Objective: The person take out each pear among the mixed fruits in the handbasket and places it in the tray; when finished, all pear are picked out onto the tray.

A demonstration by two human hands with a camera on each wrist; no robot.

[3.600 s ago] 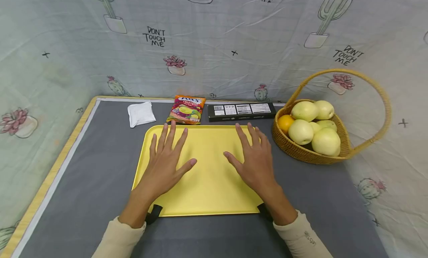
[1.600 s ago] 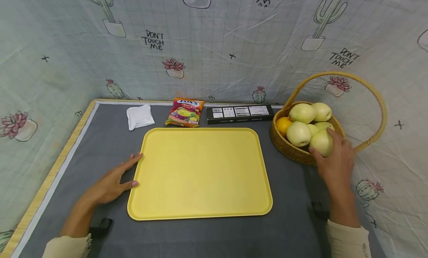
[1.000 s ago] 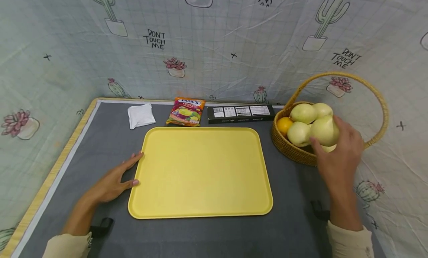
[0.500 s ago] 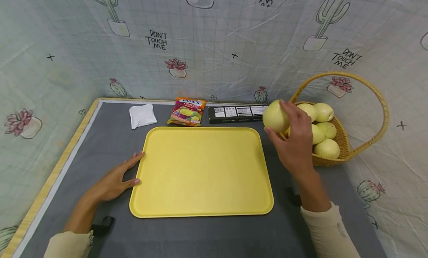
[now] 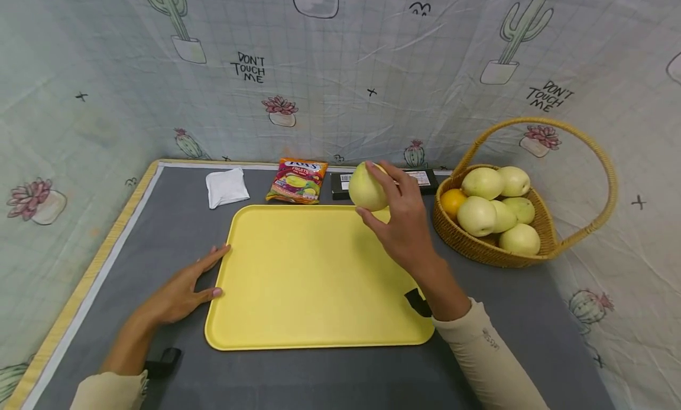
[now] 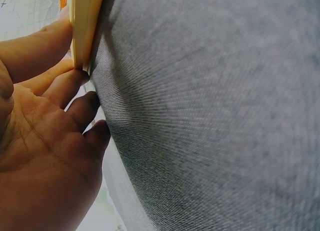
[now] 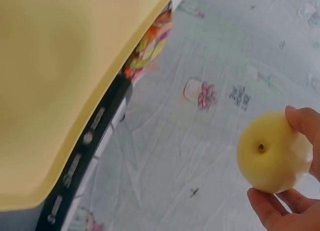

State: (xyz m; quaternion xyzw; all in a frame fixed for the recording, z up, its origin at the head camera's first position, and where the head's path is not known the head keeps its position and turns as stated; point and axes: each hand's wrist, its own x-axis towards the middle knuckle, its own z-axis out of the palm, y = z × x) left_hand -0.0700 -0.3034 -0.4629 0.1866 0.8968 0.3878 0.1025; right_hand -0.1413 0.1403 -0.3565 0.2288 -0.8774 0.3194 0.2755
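With the tray (image 5: 319,280) as the dial and 12 o'clock at the far side, the fruit (image 5: 368,186) is in the air at 1 o'clock, held in the right hand (image 5: 401,227). In the head view it covers part of the tray's far rim and part of the black box (image 5: 425,178) behind. The right hand pinches it between thumb and fingertips; the wrist view shows a small dark stem pit on its yellow-green skin

The left hand (image 5: 181,290) lies at 9 o'clock, fingers spread and loose, thumb and forefinger touching the tray's edge and holding nothing. The two hands are well apart

The tray is yellow, with rounded corners, flat on the grey table (image 5: 298,377). Beyond its far rim, just before 12 o'clock, stands the orange bag (image 5: 298,181), with the box beside it toward 1 o'clock. A white packet (image 5: 227,188) lies between 10 and 11 o'clock

Between 2 and 3 o'clock is the wicker basket (image 5: 468,246), its handle arching up. Inside, the orange (image 5: 453,203) is near the basket's own 9 o'clock, beside several pale fruits (image 5: 477,216). Behind everything hangs a cactus-print cloth (image 5: 330,61)
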